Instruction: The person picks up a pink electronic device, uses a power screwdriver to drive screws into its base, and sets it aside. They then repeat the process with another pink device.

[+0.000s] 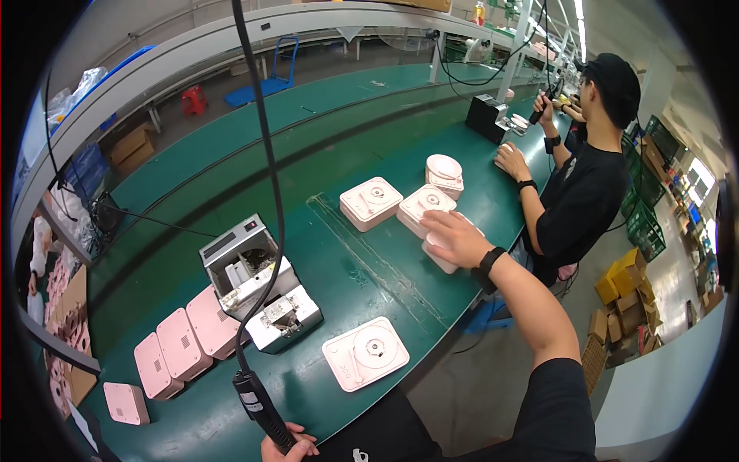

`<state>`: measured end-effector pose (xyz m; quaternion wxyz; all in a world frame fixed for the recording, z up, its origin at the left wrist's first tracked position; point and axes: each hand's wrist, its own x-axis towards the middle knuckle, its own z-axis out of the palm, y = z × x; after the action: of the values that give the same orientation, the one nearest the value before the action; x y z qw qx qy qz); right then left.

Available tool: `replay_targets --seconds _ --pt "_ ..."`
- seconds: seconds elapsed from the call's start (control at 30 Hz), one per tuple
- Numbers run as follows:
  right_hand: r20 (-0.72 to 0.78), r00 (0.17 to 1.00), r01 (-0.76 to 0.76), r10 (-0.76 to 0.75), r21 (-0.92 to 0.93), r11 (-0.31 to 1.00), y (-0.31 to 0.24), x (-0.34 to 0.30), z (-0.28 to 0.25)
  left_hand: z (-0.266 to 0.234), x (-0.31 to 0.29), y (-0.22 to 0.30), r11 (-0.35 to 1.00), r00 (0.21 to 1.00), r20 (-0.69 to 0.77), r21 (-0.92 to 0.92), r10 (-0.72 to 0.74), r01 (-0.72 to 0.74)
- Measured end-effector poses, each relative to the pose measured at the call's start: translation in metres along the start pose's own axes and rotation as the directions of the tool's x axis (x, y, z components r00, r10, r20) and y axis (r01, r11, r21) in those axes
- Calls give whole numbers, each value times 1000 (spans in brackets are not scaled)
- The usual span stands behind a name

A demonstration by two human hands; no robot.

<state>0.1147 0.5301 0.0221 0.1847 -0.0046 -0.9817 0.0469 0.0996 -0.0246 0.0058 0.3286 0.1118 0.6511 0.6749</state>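
My left hand (pixel 291 444), at the lower edge, is closed around a black electric screwdriver (pixel 262 412) whose cable runs upward. My right hand (pixel 456 240) reaches far to the right, its fingers curved over a pale pink housing (pixel 444 264) that it partly hides. Touching that one is another pink housing with a round hub (pixel 431 202). A similar one (pixel 371 203) sits to its left, and a housing with a round disc on top (pixel 445 174) stands behind. Nearer me, a flat pink record-player-shaped housing (pixel 356 365) lies with its round hub facing up.
A metal screw feeder box (pixel 245 262) stands left of centre. Beside it are several pink cases with grilles (pixel 183 343) and a smaller pink block (pixel 125 403). A co-worker in black (pixel 589 169) works at the right with a similar screwdriver. A black box (pixel 486 117) stands near them.
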Motion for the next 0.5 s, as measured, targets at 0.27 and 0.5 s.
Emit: replay_targets --seconds 0.27,0.5 --pt "27 999 43 -41 -79 996 37 13 -10 2 -9 -5 1000 1000 -2 25 8 -8" --pt "-128 991 -17 42 193 981 -69 52 -7 -7 -3 -17 999 1000 -9 -47 13 -13"
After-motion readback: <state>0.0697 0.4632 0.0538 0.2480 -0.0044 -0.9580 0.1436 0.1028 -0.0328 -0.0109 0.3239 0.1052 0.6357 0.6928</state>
